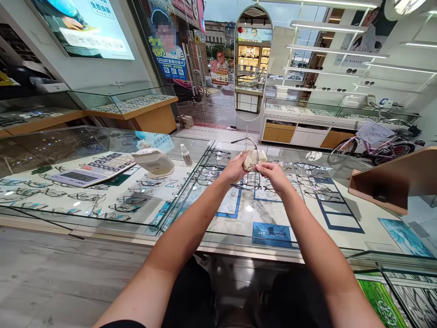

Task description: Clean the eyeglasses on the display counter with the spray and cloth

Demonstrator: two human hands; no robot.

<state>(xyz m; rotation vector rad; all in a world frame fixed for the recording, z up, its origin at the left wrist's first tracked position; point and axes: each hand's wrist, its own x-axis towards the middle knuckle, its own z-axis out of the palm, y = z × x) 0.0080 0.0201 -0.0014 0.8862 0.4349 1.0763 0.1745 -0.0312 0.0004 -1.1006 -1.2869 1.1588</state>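
Above the glass counter, both my hands are together around a pale beige cloth [255, 159] and a thin-framed pair of eyeglasses [240, 140]. My left hand [235, 167] is closed on the cloth from the left side. My right hand [274, 176] pinches at the cloth's lower right edge, fingers closed on the eyeglasses. One slim temple arm sticks out above the cloth towards the upper left. The cloth hides much of the frame, and the displayed frames behind make its outline hard to separate.
The glass display counter [218, 228] holds rows of eyeglasses. On it stand a large calculator [92, 168], a white device [153, 161], a small spray bottle [186, 155] and, at right, a brown wooden stand [378, 193]. An oval mirror [253, 102] and bicycle [382, 141] are beyond.
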